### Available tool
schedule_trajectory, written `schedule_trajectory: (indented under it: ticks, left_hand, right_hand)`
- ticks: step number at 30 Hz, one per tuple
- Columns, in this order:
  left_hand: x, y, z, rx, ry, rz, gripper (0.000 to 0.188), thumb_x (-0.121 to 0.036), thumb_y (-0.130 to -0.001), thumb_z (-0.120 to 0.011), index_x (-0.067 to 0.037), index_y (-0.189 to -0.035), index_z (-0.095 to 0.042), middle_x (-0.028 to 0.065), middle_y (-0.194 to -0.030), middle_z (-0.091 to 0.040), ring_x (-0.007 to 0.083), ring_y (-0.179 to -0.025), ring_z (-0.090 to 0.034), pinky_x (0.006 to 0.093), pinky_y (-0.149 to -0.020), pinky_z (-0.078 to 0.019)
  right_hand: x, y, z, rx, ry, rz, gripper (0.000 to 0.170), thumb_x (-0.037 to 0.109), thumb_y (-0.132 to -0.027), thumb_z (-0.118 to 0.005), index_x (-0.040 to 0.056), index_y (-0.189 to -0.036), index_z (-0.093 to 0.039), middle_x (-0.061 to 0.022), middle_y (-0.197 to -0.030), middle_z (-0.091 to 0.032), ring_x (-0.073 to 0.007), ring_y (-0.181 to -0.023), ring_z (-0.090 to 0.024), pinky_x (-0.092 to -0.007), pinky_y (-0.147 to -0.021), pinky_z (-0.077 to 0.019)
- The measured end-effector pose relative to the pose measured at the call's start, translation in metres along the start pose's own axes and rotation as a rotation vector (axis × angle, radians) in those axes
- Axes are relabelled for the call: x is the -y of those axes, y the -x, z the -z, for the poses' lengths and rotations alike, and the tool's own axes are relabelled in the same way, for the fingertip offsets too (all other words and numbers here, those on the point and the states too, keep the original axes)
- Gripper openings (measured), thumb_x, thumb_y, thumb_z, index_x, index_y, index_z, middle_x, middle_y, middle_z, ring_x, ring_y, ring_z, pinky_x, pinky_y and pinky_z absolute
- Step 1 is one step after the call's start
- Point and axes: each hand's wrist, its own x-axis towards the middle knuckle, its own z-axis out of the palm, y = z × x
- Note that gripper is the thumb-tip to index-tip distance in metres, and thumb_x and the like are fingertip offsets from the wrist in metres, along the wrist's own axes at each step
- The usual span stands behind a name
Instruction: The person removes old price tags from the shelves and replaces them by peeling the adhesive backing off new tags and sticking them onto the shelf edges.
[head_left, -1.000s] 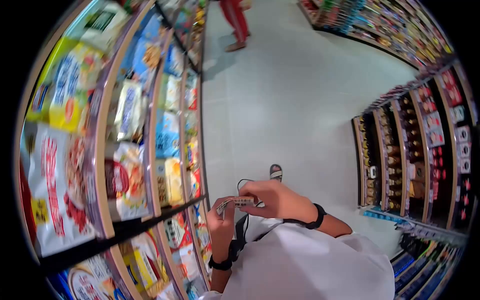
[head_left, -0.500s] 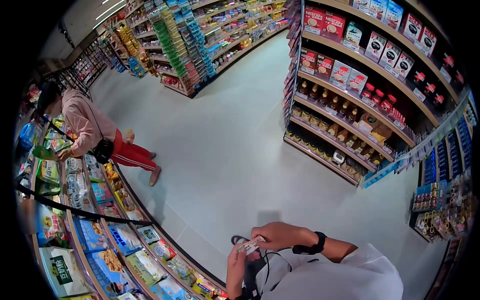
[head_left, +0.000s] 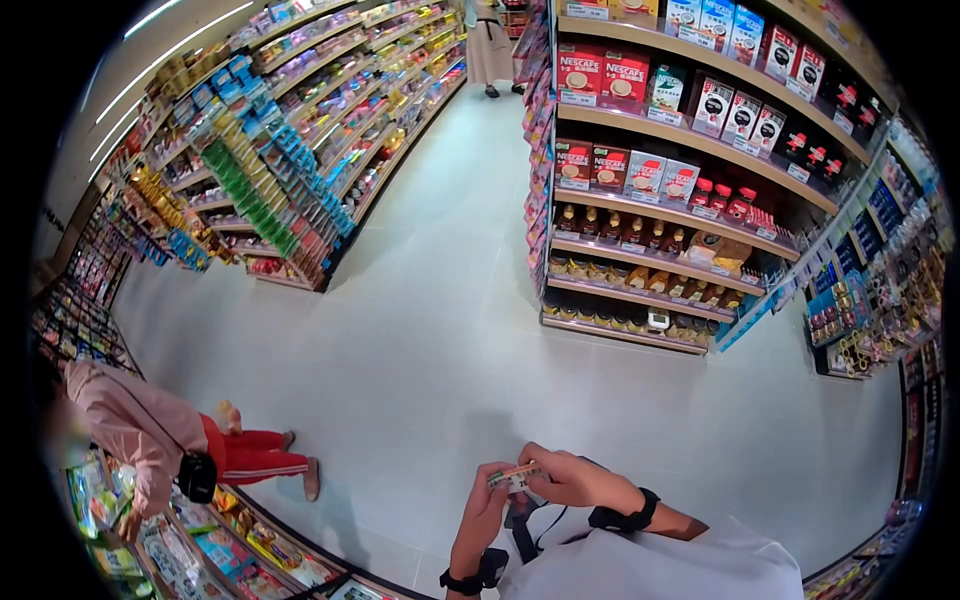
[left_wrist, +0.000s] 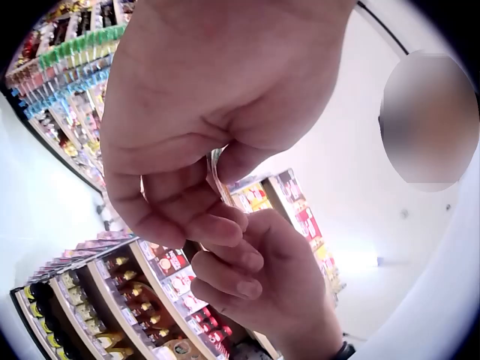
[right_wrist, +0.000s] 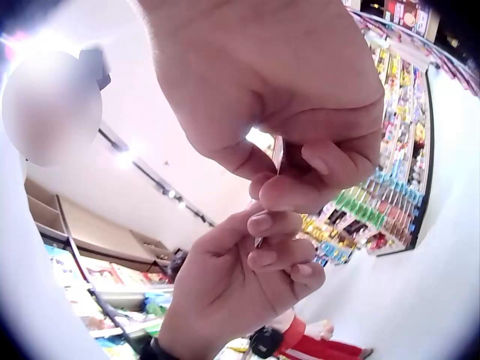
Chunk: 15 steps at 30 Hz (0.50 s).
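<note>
In front of the white shirt, both hands hold a small stack of price tags [head_left: 517, 479] with printed figures, low in the head view. The left hand [head_left: 481, 510] pinches its left end between thumb and fingers. At the other end, the right hand [head_left: 575, 481] grips it with thumb and curled fingers. Edge-on, the tags [right_wrist: 280, 156] show as a thin strip in the right wrist view. In the left wrist view the left hand [left_wrist: 217, 90] hides most of them, and the right hand's fingertips [left_wrist: 247, 289] meet the left's. Black bands circle both wrists.
A shelf rack [head_left: 640, 235] of coffee boxes and bottles stands ahead right. Another rack [head_left: 290, 200] with hanging packets is ahead left. A person in pink and red [head_left: 150, 430] leans over bagged goods at lower left. Someone [head_left: 490, 50] stands far down the aisle.
The head view has swung right, from the bagged-goods shelf to the coffee rack and aisle. The person in pink now appears lower left. Both hands keep hold of the price tags, shifting their angle slightly.
</note>
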Motion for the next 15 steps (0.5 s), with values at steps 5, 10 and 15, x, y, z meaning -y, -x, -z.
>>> schedule_trajectory:
  ticks: [5, 10, 15]
  left_hand:
    - [-0.036, -0.077, 0.028, 0.269, -0.138, 0.052, 0.024, -0.010, -0.106, -0.039, -0.004, -0.128, -0.046, 0.0051, -0.084, -0.061, 0.0102, -0.073, -0.058, 0.0260, -0.067, -0.0494]
    - [-0.055, -0.135, 0.024, 0.342, -0.280, 0.067, 0.024, -0.010, -0.104, -0.044, -0.004, -0.128, -0.043, 0.0031, -0.084, -0.055, 0.0093, -0.070, -0.052, 0.0256, -0.064, -0.0462]
    - [-0.099, -0.181, -0.001, 0.429, -0.507, -0.025, 0.033, -0.012, -0.101, -0.049, -0.005, -0.132, -0.040, 0.0081, -0.084, -0.060, 0.0160, -0.070, -0.057, 0.0301, -0.064, -0.0466]
  right_hand:
    - [0.017, -0.033, 0.016, -0.257, -0.031, -0.125, 0.017, 0.010, -0.096, -0.052, 0.0026, -0.111, -0.046, -0.0127, -0.085, -0.063, -0.0214, -0.068, -0.058, -0.0349, -0.062, -0.0458]
    - [-0.004, -0.060, 0.042, -0.433, 0.019, 0.058, 0.017, 0.011, -0.098, -0.048, 0.0012, -0.110, -0.042, -0.0145, -0.084, -0.064, -0.0228, -0.068, -0.059, -0.0381, -0.061, -0.0475]
    - [0.020, -0.068, 0.092, -0.474, -0.143, -0.083, 0.016, 0.011, -0.097, -0.047, 0.0028, -0.110, -0.044, -0.0052, -0.081, -0.058, -0.0118, -0.070, -0.055, -0.0277, -0.063, -0.0455]
